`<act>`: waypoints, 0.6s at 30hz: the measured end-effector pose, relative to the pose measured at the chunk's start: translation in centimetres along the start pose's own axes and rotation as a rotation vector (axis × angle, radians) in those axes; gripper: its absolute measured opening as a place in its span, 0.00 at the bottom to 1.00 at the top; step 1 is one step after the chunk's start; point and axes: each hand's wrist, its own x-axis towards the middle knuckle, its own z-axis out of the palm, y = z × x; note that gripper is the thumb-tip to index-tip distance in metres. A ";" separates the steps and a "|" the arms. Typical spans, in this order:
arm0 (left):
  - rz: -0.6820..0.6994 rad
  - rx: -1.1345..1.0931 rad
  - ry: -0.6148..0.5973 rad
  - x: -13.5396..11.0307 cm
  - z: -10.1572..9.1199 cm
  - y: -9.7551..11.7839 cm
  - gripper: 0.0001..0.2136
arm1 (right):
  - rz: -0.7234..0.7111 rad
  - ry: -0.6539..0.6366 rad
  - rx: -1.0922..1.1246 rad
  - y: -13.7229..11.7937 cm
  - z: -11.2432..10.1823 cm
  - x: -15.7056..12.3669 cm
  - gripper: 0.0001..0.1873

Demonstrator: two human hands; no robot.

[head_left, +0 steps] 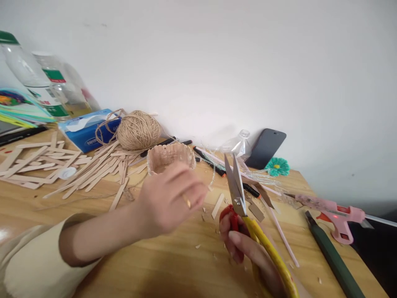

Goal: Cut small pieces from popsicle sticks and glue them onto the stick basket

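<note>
My right hand [248,248] grips yellow-and-red scissors [238,190], blades up and slightly apart, over the wooden table [173,265]. My left hand [169,198] hovers in front of a small basket made of craft sticks [170,156]; its fingers are curled and blurred, and I cannot make out anything in them. A short cut stick piece [217,205] lies between the two hands, with wood chips scattered around it.
Loose craft sticks [62,165] cover the left side, beside a ball of twine [138,130] and a blue tissue box [88,128]. Bottles [40,82] stand far left. A phone [266,147], pink glue gun [336,215], green knife [333,256], pens and straws lie right.
</note>
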 end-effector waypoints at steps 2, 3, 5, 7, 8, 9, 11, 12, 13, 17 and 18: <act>0.078 0.047 0.007 -2.0 0.8 0.7 0.12 | -0.029 0.082 0.095 0.1 0.5 0.0 0.14; 0.110 0.027 0.006 -2.9 1.3 1.2 0.16 | -0.062 0.114 0.136 0.1 0.8 0.1 0.11; 0.119 0.019 0.025 -4.5 2.3 2.1 0.20 | -0.120 0.143 0.185 0.2 1.3 0.3 0.07; 0.072 0.082 0.030 -5.6 3.3 2.9 0.23 | -0.122 0.162 0.186 0.1 1.6 0.4 0.08; 0.061 0.117 0.028 -6.0 3.7 3.1 0.24 | -0.111 0.164 0.167 0.1 1.7 0.4 0.08; 0.061 0.148 0.024 -6.2 4.0 3.2 0.24 | -0.103 0.167 0.145 0.1 1.8 0.4 0.08; 0.097 0.185 0.015 -6.4 4.3 3.0 0.24 | -0.101 0.167 0.112 0.0 1.8 0.4 0.07; 0.125 0.190 0.010 -6.4 4.3 2.9 0.23 | -0.105 0.167 0.106 0.0 1.9 0.3 0.07; 0.158 0.188 0.004 -6.3 4.1 2.6 0.23 | -0.103 0.170 0.106 -0.1 1.9 0.3 0.07; 0.276 0.108 -0.037 -4.5 2.8 1.5 0.18 | -0.091 0.178 0.108 -0.4 1.7 0.2 0.07; 0.267 0.081 -0.055 -3.7 2.5 1.3 0.17 | -0.087 0.177 0.103 -0.5 1.6 0.2 0.07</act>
